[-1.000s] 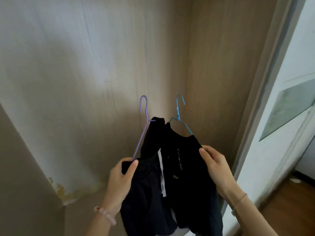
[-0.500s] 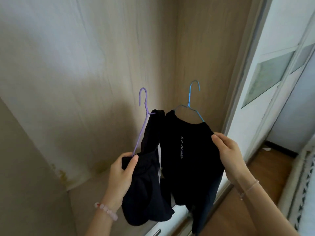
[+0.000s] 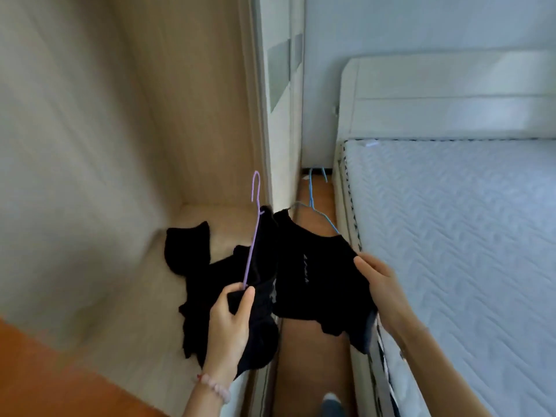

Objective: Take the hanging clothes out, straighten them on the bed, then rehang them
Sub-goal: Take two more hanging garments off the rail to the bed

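Setting: bedroom; pale wood-panelled wardrobe interior (image 3: 150, 115) at frame left, white quilted mattress (image 3: 451, 236) and white headboard (image 3: 436, 94) at right, brown floor strip (image 3: 301, 356) between.
Count: two wire hangers, two black garments, two hands.
Purple wire hanger (image 3: 254, 236): centre frame; long axis near vertical, hook uppermost.
Blue wire hanger (image 3: 313, 203): just right of it; hook uppermost, one arm slanting down-right.
Left black garment (image 3: 210, 281): on the purple hanger, spreading lower left over the wardrobe base.
Right black garment (image 3: 319, 281): on the blue hanger, above the floor strip.
Writing: pale lettering on the right garment, too blurred to read.
Left hand (image 3: 228, 323): pinches the left garment and the purple hanger's lower end; pink bead bracelet (image 3: 213, 385) at the wrist.
Right hand (image 3: 382, 284): grips the right garment's shoulder.
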The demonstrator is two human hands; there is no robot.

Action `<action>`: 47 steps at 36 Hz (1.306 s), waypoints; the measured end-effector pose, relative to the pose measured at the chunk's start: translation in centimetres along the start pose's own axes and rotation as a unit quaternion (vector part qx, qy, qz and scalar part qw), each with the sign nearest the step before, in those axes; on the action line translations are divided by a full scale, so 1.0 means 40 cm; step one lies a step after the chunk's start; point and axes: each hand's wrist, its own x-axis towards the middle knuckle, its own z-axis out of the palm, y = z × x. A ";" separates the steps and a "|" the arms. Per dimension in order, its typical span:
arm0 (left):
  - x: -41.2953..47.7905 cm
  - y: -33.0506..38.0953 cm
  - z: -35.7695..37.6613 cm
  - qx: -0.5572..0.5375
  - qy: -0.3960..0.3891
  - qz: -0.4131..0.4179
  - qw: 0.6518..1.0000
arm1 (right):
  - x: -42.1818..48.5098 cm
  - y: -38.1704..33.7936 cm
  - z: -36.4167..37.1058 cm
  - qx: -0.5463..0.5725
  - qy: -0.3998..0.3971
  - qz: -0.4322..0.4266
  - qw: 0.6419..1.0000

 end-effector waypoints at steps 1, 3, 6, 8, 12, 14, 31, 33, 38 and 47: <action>-0.021 -0.001 0.002 0.001 -0.026 0.003 1.000 | -0.043 0.008 -0.029 0.002 0.030 0.008 1.000; -0.052 -0.002 0.006 -0.004 -0.073 0.011 0.997 | -0.128 0.011 -0.087 0.005 0.081 0.019 0.997; -0.099 0.015 0.021 -0.010 -0.130 0.025 0.991 | -0.244 0.005 -0.168 -0.016 0.137 0.016 0.990; -0.139 0.040 0.031 -0.020 -0.158 0.041 0.986 | -0.313 -0.011 -0.212 -0.021 0.167 0.005 0.986; -0.215 0.092 0.036 -0.034 -0.194 0.080 0.977 | -0.450 -0.044 -0.274 -0.007 0.217 -0.018 0.976; -0.253 0.112 0.034 -0.034 -0.207 0.094 0.973 | -0.524 -0.050 -0.300 -0.002 0.238 -0.028 0.971; -0.810 0.178 0.011 -0.030 -0.472 0.140 0.870 | -1.355 0.091 -0.549 0.046 0.480 -0.056 0.874; -0.849 0.191 0.027 -0.034 -0.493 0.120 0.861 | -1.436 0.087 -0.581 0.037 0.494 -0.059 0.867; -0.873 0.246 0.112 -0.062 -0.537 0.080 0.837 | -1.580 0.057 -0.687 0.049 0.527 -0.087 0.844; -0.808 0.300 0.385 -0.016 -0.542 0.169 0.823 | -1.564 0.060 -0.945 0.025 0.502 -0.101 0.859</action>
